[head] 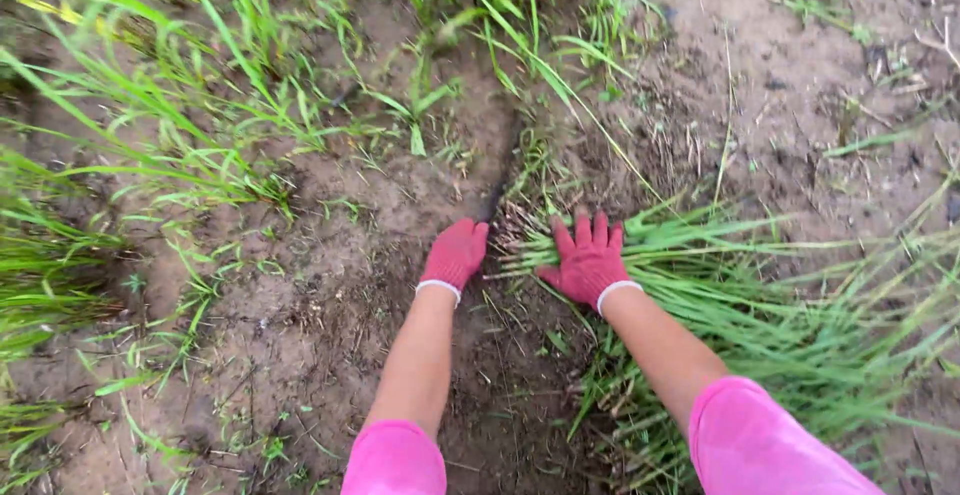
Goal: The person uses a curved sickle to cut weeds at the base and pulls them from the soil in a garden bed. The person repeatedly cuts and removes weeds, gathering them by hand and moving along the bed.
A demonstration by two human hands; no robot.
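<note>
Our right hand point(588, 260) presses flat, fingers spread, on the cut grass bundle point(760, 305) lying on the soil point(330, 285); our left hand point(455, 253) rests loosely curled on dirt beside it, grasping nothing

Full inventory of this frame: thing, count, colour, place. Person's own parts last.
cut grass pile: one heap, green, lying flat on the right, under the right hand
standing grass: many clumps, green, left side and top centre
soil: bare patch, brown, across the middle and top right
dry stems: scattered bits, tan, on the soil by the fingertips
left hand: one, red glove with white cuff, fingers curled, knuckles up, on the soil
right hand: one, red glove with white cuff, fingers spread flat on the cut grass pile
sleeves: two, pink, bottom edge
</note>
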